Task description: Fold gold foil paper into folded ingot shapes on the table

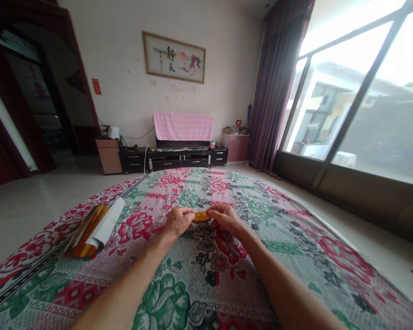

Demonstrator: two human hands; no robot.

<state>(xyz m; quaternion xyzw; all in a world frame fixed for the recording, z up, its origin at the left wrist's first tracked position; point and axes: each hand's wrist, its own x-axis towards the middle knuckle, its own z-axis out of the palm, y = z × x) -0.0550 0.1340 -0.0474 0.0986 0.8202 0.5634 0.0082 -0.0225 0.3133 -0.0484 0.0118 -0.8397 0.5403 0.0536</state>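
Between my two hands, a small yellow-orange strip (202, 217) is held just above the flowered cloth (168, 302). My left hand (179, 222) pinches its left end between thumb and fingers. At the strip's right end, my right hand (226, 219) grips it the same way. The strip looks folded or slightly curved, with darker marks on it; its ends are hidden by my fingers. To the left on the cloth lie loosely rolled sheets, a golden-brown one (91, 229) and a white one (107, 223) beside it.
Beyond the cloth's far edge stands a low black cabinet (179, 160) with a pink cloth (184, 126) draped over something on it. A framed picture (174, 57) hangs above. Purple curtains (277, 87) and large windows are on the right, a dark doorway on the left.
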